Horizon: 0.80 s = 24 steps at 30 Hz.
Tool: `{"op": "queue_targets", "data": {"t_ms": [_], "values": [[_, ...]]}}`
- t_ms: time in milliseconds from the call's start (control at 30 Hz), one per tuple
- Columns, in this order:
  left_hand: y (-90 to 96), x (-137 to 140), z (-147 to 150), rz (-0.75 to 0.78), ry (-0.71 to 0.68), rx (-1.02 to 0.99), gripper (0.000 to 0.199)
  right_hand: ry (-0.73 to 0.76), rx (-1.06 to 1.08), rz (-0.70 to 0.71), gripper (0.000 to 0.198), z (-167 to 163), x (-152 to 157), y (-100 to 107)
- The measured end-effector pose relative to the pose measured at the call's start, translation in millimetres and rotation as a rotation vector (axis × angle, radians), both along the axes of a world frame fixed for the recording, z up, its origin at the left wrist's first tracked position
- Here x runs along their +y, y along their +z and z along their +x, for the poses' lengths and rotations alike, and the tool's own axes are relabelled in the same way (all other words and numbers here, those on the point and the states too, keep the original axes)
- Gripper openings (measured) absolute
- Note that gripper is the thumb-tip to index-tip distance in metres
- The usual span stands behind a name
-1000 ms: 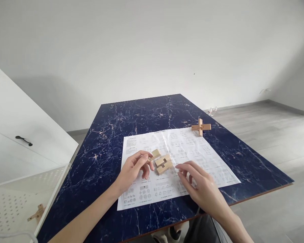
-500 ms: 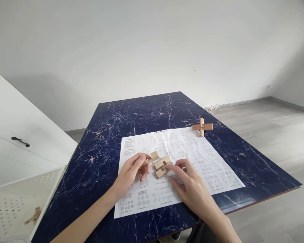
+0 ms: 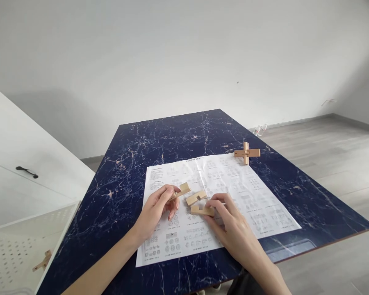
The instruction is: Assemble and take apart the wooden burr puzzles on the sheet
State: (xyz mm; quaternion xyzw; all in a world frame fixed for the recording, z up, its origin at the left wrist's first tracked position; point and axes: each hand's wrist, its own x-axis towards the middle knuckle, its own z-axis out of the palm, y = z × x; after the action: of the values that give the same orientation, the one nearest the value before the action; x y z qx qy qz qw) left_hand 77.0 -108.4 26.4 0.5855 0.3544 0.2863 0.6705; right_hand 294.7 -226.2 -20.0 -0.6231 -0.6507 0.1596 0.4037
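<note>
My left hand (image 3: 160, 203) pinches a notched wooden puzzle piece (image 3: 183, 189), its free end pointing right above the paper sheet. Just right of it, a second notched wooden block (image 3: 196, 198) lies on the printed instruction sheet (image 3: 215, 180). In front of that block is a third notched wooden block (image 3: 202, 210), and the thumb and fingers of my right hand (image 3: 226, 213) close on its right end. The two blocks are slightly apart, with their notches visible. My left fingers partly hide the piece they hold.
A wooden cross-shaped puzzle (image 3: 247, 153) stands at the sheet's far right corner on the dark blue marbled table (image 3: 169, 139). Another wooden piece (image 3: 43, 261) lies in a white perforated tray (image 3: 10, 254) at lower left. Clear bottles (image 3: 260, 130) are on the floor beyond the table.
The front block has come away from the one behind it and turned, with my right fingers now on its right end. My left hand keeps its piece, moved slightly left.
</note>
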Motion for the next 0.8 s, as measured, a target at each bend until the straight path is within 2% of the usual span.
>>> {"op": "queue_targets", "data": {"t_ms": [100,167,300,400,467,600,800], "values": [[1.0,1,1,0.002,0.01,0.01,0.04,-0.013,0.125,-0.023,0.012,3,-3,2],[1.3,1,1,0.007,0.012,0.018,0.04,-0.089,0.262,-0.038,0.021,7,-5,4],[0.4,1,0,0.005,-0.001,0.036,0.04,-0.235,0.725,-0.109,0.039,14,-10,11],[-0.2,1,-1,0.007,0.001,0.045,0.041,-0.237,1.103,-0.153,0.042,15,-11,19],[0.3,0,-1,0.017,0.006,0.05,0.041,-0.237,1.258,-0.157,0.04,14,-11,25],[3.1,-1,0,0.029,0.0,0.055,0.041,-0.227,1.374,-0.167,0.037,10,-10,27],[4.9,-4,1,0.063,-0.017,0.059,0.039,-0.172,1.399,-0.187,0.038,4,-12,20]]}}
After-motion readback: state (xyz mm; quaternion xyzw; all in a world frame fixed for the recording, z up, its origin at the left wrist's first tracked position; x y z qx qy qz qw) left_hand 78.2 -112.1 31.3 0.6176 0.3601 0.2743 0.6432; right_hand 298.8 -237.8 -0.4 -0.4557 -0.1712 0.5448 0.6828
